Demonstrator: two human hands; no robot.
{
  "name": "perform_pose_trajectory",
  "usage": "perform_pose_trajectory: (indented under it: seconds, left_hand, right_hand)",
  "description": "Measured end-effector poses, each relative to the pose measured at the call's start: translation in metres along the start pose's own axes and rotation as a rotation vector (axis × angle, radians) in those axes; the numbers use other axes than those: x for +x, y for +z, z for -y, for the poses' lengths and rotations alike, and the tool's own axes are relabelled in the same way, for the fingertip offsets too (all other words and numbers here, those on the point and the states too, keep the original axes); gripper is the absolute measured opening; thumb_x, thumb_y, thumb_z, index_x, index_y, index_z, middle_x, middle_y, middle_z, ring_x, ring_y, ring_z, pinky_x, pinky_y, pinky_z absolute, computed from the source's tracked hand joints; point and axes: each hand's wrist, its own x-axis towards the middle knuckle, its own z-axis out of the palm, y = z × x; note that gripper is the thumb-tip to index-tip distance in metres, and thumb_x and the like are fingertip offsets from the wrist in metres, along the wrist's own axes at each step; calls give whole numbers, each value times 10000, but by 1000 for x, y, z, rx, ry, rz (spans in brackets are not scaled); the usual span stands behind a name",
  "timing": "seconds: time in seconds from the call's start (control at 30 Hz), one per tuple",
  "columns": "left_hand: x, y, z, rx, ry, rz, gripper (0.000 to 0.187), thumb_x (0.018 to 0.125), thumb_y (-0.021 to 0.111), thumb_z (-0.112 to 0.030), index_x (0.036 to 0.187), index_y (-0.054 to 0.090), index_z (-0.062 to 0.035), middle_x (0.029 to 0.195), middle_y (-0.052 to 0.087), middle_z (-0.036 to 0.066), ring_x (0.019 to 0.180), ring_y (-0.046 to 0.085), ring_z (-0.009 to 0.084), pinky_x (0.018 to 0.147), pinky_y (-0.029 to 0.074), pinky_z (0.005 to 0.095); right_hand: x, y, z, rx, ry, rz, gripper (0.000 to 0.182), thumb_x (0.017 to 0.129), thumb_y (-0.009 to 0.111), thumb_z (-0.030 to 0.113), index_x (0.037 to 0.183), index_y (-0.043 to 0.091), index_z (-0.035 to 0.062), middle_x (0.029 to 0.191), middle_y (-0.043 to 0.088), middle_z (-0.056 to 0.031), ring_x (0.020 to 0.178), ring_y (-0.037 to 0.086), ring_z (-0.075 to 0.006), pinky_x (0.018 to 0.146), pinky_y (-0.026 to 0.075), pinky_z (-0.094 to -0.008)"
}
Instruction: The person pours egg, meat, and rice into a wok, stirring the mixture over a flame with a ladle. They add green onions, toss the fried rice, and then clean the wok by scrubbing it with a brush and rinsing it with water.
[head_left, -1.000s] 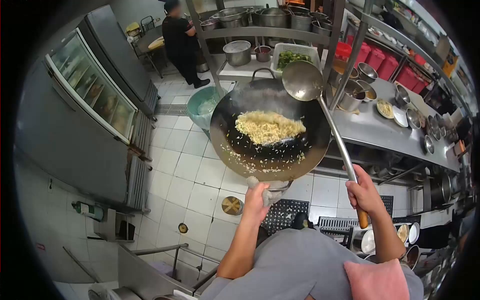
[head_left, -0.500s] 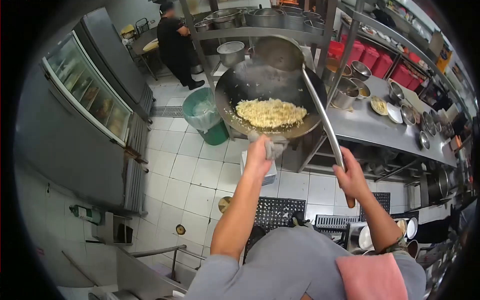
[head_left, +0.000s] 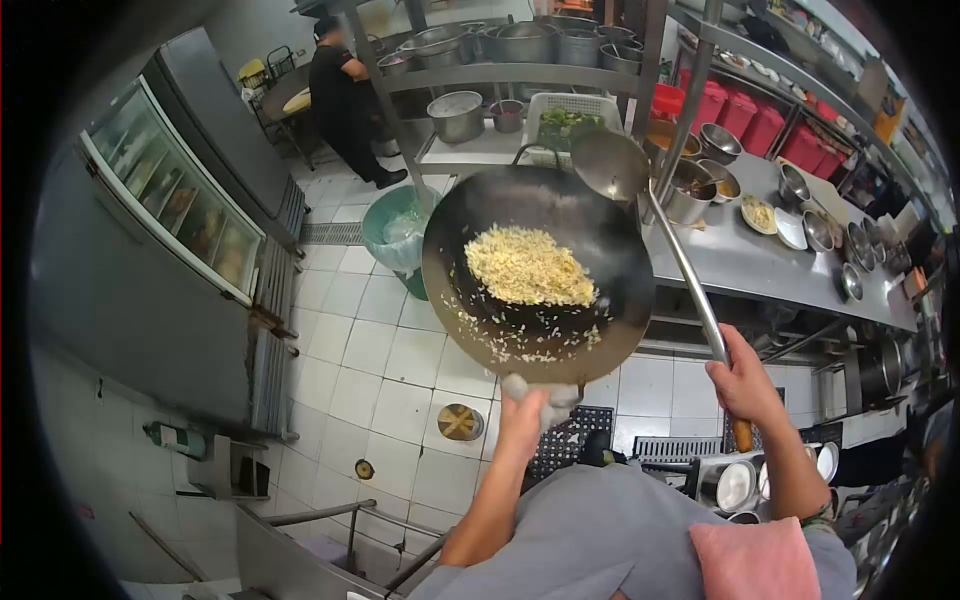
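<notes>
My left hand [head_left: 524, 418] is closed round a grey cloth [head_left: 552, 403] at the near edge of a large dark wok [head_left: 610, 270]. Yellowish fried rice [head_left: 528, 268] lies in a mound inside the wok, with loose grains scattered below it. My right hand [head_left: 744, 378] grips the long metal handle of a ladle [head_left: 692, 280], near its wooden end. The ladle's round bowl hangs over the wok's far right rim, above the rice.
Behind the wok, a rack [head_left: 500, 75] holds pots and a basket of greens [head_left: 568, 124]. A steel counter [head_left: 720, 250] with bowls stands right. A green bin [head_left: 385, 225] is left, near a person in black [head_left: 340, 100]. Fridges [head_left: 150, 260] line the far left.
The wok has come nearer to me with my left hand, and its inside shows more. The rice has shifted within it. My right hand and the ladle have moved right and nearer.
</notes>
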Motion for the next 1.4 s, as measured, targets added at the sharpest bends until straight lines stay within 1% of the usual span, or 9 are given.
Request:
perform_pose_trajectory:
  seconds: [0.03, 0.07, 0.13, 0.2, 0.27, 0.43, 0.7, 1.13, 1.4]
  left_hand:
    - [-4, -10, 14, 120, 61, 4, 569, 805, 610, -37, 1328, 396, 33, 1254, 562, 178, 1052, 625, 256, 916, 526, 402]
    - [-12, -6, 19, 300, 371, -31, 700, 780, 610, -11, 1404, 296, 35, 1273, 535, 191, 1131, 580, 268, 994, 474, 387]
    - [-10, -12, 18, 395, 432, -51, 717, 774, 608, -31, 1414, 293, 40, 1288, 524, 202, 1188, 541, 283, 1016, 445, 386]
    - [0, -16, 26, 392, 240, -111, 690, 777, 600, -35, 1399, 308, 34, 1260, 537, 197, 1130, 564, 273, 963, 476, 384]
    - [23, -7, 0, 222, 153, -73, 407, 844, 517, 13, 1236, 418, -38, 1074, 634, 189, 820, 684, 300, 686, 594, 487]
    - [-12, -23, -24, -81, -247, -81, 264, 894, 510, -92, 1096, 577, 66, 1034, 679, 236, 923, 694, 360, 801, 577, 470]
    - [-70, 10, -22, -109, -367, -48, 299, 870, 537, -65, 1125, 563, 88, 1070, 669, 213, 928, 693, 357, 854, 569, 478]
    - [8, 107, 19, -35, -447, 252, 255, 877, 572, -105, 1050, 589, 81, 988, 675, 200, 889, 696, 335, 825, 571, 465]
    - [34, 132, 41, -11, -576, 178, 335, 858, 545, -117, 1120, 546, 92, 1096, 650, 252, 996, 658, 416, 871, 545, 533]
  right_hand:
    - [5, -5, -19, -224, -146, -19, 509, 884, 536, 68, 1376, 406, 63, 668, 506, -11, 438, 490, -103, 394, 409, -283]
    - [17, -15, -50, -447, -298, -48, 508, 884, 544, 88, 1372, 405, 64, 665, 508, -16, 451, 506, -110, 404, 422, -292]
    - [21, -7, -23, -587, -29, 152, 466, 885, 562, 156, 1322, 433, 56, 664, 521, -36, 489, 546, -140, 444, 467, -320]
    - [33, 27, -24, -117, 258, 419, 367, 893, 528, 104, 1253, 477, 54, 647, 481, -5, 459, 471, -116, 403, 407, -303]
    - [31, 57, -16, 388, 487, 557, 343, 912, 512, 63, 1254, 483, 58, 629, 410, 34, 451, 403, -64, 387, 363, -263]
    - [7, 50, -70, 932, 825, 640, 292, 962, 482, 50, 1254, 498, 40, 635, 383, 48, 460, 381, -22, 374, 329, -207]
    - [-85, 30, -95, 534, 502, 356, 422, 888, 525, 46, 1304, 467, 91, 611, 395, 27, 437, 396, -105, 397, 368, -270]
    - [-78, -82, -86, 1489, 580, 223, 277, 973, 448, 88, 1235, 501, 17, 703, 414, 45, 482, 402, -29, 409, 335, -226]
    - [-11, -186, -107, 1420, 286, 47, 225, 966, 471, 127, 1167, 538, 51, 640, 403, 82, 453, 364, -13, 378, 290, -203]
